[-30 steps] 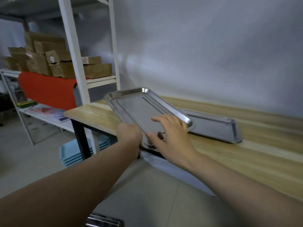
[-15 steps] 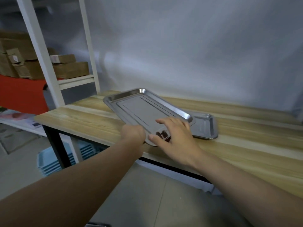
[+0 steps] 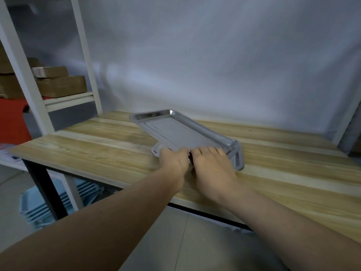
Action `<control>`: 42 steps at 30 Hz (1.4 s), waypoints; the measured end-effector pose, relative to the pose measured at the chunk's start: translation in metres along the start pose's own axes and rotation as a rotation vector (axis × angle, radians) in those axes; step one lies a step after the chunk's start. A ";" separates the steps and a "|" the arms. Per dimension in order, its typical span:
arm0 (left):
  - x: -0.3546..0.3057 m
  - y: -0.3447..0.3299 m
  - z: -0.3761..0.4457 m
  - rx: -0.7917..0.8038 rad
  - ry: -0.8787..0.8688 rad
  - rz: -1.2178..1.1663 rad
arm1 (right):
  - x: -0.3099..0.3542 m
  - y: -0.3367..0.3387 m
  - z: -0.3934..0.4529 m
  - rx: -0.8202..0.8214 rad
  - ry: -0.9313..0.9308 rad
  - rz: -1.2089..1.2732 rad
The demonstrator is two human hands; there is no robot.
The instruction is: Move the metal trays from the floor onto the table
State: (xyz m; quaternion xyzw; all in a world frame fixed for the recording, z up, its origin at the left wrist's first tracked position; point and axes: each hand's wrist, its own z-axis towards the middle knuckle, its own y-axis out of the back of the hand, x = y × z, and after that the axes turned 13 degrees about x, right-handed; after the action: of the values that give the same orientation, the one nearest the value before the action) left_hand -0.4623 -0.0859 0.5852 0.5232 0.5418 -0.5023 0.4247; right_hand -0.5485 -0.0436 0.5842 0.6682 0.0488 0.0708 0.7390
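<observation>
A shiny rectangular metal tray [image 3: 175,132] is tilted, its far corner raised, over a second metal tray [image 3: 239,159] lying flat on the wooden table [image 3: 101,141]. My left hand [image 3: 174,160] grips the tilted tray's near edge. My right hand [image 3: 213,163] holds the same edge beside it, fingers lying over the rim. The lower tray is mostly hidden under the upper tray and my hands; only its right end and a bit of its left corner show.
A white shelving rack [image 3: 33,94] with brown cardboard boxes [image 3: 60,85] and a red sheet [image 3: 11,120] stands left of the table. Stacked light blue plastic trays [image 3: 48,202] sit on the floor under the table's left end. A grey wall lies behind.
Both hands have carried the tray further over the table and lowered it onto the tray lying there. It now covers most of that tray.
</observation>
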 end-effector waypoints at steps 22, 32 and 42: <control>0.004 0.062 0.056 0.132 -0.867 1.687 | -0.085 -0.035 0.018 -0.241 -0.012 -0.036; -0.001 0.044 0.059 0.102 -0.773 1.977 | -0.089 -0.036 0.022 -0.243 0.034 -0.039; 0.011 0.031 0.088 0.200 -0.692 1.901 | -0.082 -0.046 0.031 -0.099 0.019 -0.052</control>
State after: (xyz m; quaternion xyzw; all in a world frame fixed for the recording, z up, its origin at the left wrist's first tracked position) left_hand -0.4385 -0.1729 0.5596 0.5963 -0.2957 -0.1235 0.7360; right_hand -0.6221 -0.0920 0.5397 0.6286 0.0694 0.0602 0.7723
